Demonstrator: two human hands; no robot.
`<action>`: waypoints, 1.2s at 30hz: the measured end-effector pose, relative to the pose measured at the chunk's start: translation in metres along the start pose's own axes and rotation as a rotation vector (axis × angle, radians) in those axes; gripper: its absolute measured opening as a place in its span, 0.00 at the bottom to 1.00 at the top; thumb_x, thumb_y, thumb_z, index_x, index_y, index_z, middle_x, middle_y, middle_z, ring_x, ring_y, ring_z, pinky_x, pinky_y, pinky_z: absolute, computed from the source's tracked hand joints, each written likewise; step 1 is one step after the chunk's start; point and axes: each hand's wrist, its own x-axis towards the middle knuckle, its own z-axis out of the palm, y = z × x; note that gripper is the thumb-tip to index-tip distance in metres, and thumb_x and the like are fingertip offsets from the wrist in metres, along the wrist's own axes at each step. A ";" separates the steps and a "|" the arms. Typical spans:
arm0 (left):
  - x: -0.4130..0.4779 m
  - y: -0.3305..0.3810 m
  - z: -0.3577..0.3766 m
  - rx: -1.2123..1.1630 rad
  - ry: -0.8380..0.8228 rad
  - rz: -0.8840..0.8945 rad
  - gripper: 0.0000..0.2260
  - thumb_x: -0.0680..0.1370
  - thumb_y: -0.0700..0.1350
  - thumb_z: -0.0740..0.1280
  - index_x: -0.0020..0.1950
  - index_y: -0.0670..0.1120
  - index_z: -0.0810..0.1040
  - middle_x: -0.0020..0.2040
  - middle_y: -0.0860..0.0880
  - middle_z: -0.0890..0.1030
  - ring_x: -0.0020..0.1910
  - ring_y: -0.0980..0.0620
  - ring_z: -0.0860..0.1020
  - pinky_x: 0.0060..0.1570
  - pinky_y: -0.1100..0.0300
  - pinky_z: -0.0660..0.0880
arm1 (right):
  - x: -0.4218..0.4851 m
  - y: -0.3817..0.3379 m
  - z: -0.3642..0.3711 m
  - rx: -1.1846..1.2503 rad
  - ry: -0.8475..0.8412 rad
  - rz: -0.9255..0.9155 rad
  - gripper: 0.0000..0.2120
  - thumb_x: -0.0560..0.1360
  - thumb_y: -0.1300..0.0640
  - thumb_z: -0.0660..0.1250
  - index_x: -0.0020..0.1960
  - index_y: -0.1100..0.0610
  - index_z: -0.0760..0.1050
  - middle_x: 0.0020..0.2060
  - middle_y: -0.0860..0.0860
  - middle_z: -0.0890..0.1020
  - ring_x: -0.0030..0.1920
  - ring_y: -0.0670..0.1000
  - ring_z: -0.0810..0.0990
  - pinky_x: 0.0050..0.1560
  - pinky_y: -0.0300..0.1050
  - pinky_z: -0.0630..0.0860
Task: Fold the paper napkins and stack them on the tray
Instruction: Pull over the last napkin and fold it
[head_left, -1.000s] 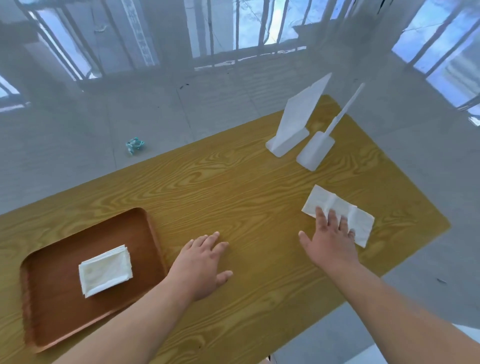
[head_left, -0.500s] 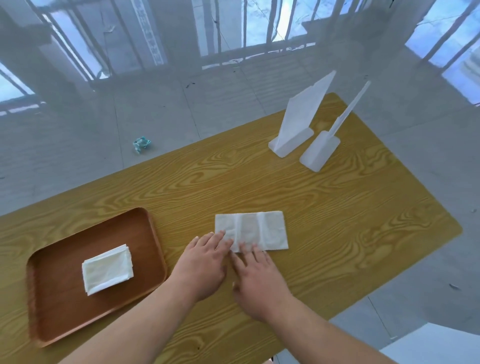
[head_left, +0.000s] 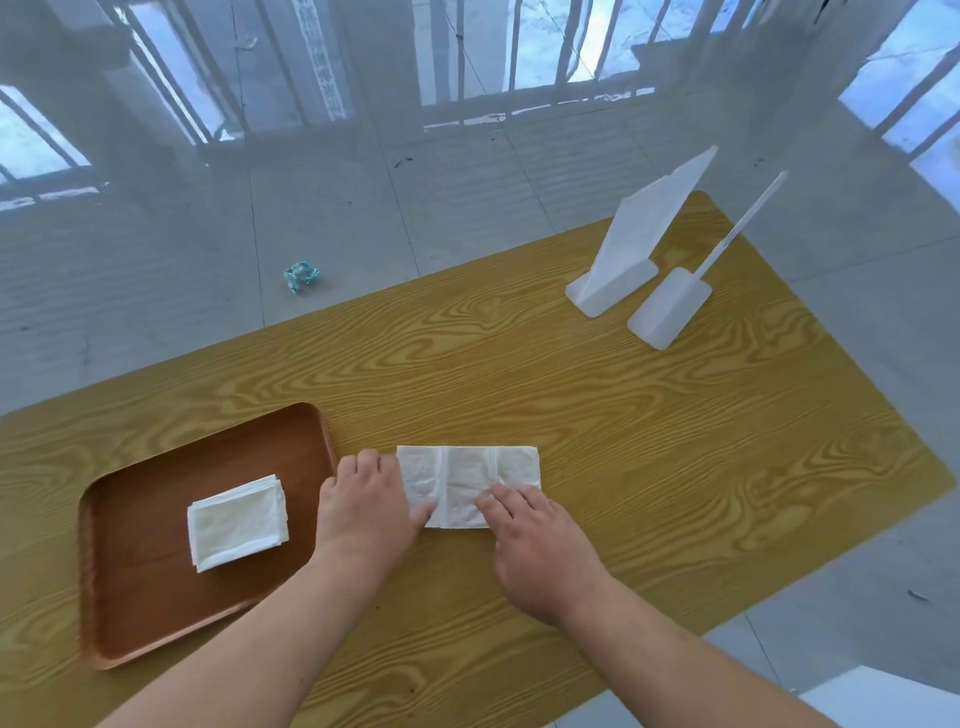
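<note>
A white paper napkin (head_left: 467, 475), a long creased rectangle, lies flat on the wooden table (head_left: 649, 441) just right of the tray. My left hand (head_left: 366, 504) pinches its left near edge between thumb and fingers. My right hand (head_left: 535, 545) presses fingertips on its lower right part. The brown wooden tray (head_left: 140, 587) at the left holds a stack of folded napkins (head_left: 238, 522) near its middle.
Two white plastic sign stands (head_left: 626, 265) (head_left: 675, 306) stand at the table's far right. A crumpled blue-green scrap (head_left: 300, 274) lies on the tiled floor beyond the table. The table's right corner drops off near my right arm.
My right hand slid the napkin from the right side of the table to in front of me by the tray. My left hand moved onto its left edge.
</note>
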 end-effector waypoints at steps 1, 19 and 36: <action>0.002 0.001 0.000 0.003 -0.015 -0.022 0.34 0.75 0.73 0.59 0.68 0.48 0.73 0.63 0.49 0.76 0.62 0.48 0.72 0.60 0.52 0.73 | -0.001 -0.001 0.001 0.004 -0.001 -0.005 0.30 0.79 0.55 0.55 0.80 0.52 0.56 0.79 0.54 0.63 0.78 0.57 0.60 0.75 0.57 0.62; 0.026 0.008 -0.009 -0.490 -0.298 -0.338 0.18 0.72 0.56 0.78 0.50 0.47 0.76 0.47 0.50 0.82 0.45 0.49 0.81 0.40 0.52 0.78 | -0.008 0.010 0.004 -0.023 0.084 -0.014 0.30 0.77 0.53 0.56 0.78 0.52 0.60 0.75 0.53 0.69 0.73 0.57 0.66 0.72 0.55 0.67; 0.013 0.032 -0.023 -0.982 -0.115 -0.040 0.12 0.72 0.63 0.69 0.43 0.55 0.79 0.33 0.58 0.81 0.29 0.60 0.75 0.31 0.56 0.75 | -0.009 0.013 -0.002 -0.016 0.085 -0.018 0.29 0.74 0.56 0.63 0.76 0.53 0.63 0.70 0.52 0.73 0.68 0.57 0.71 0.68 0.55 0.71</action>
